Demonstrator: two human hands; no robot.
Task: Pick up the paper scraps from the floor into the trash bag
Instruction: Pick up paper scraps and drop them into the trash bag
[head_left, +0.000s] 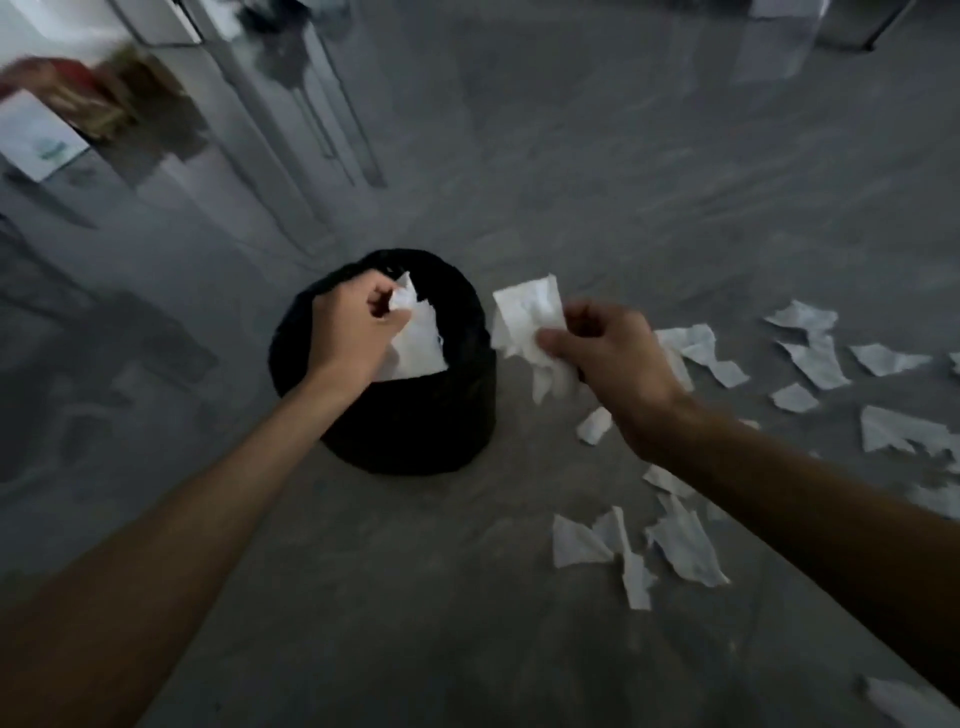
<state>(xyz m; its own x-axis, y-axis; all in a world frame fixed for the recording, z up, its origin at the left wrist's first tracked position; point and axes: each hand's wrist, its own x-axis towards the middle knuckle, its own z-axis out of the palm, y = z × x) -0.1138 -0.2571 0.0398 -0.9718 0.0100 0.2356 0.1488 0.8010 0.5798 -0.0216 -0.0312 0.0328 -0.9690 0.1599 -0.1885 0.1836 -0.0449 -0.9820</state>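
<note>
Paper scraps (680, 540) are seen scattered over the grey floor (415, 597), mostly to the right of a black trash bag (410, 431) that stands open near the middle of the view. White paper (421, 348) is already visible inside the bag's mouth. The left hand (353, 332) is held over the opening, its fingers pinched shut on a small crumpled scrap (402, 299) just above the paper inside. The right hand (608, 358) is held just beside the bag's right rim, closed on a larger crumpled piece (530, 322) that hangs outside the opening. Both forearms are stretched forward from the lower corners, and the right forearm covers part of the scattered pieces behind it. One small scrap (593, 425) lies close to the bag's right side, below the right hand; others are spread well apart toward the right edge. At upper left, blurred furniture legs (332, 130) and a cluttered shelf (78, 114) are shown, too smeared for detail.
</note>
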